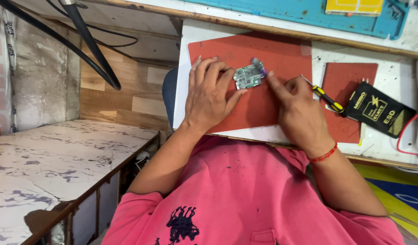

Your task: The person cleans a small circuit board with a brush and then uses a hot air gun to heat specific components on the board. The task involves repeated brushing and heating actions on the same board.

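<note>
- The left hand (209, 97) pins the small green circuit board (248, 76) with its fingertips curled over the board's left edge; a pressing hold from above, not a full clasp.
- The right hand (299, 113) is closed around a thin tool, its forefinger reaching to the board's right end, where a small purple part (259, 67) sits.
- The board lies on the red work mat (281, 54), long axis running from about 8 o'clock to 2 o'clock.
- From the left hand the board lies at roughly 2 o'clock; from the right hand, at 10 o'clock. Both hands touch it.
- A yellow-and-black screwdriver (328, 99) rests at 3 o'clock of the right hand, beside a black packet (379, 113).
</note>
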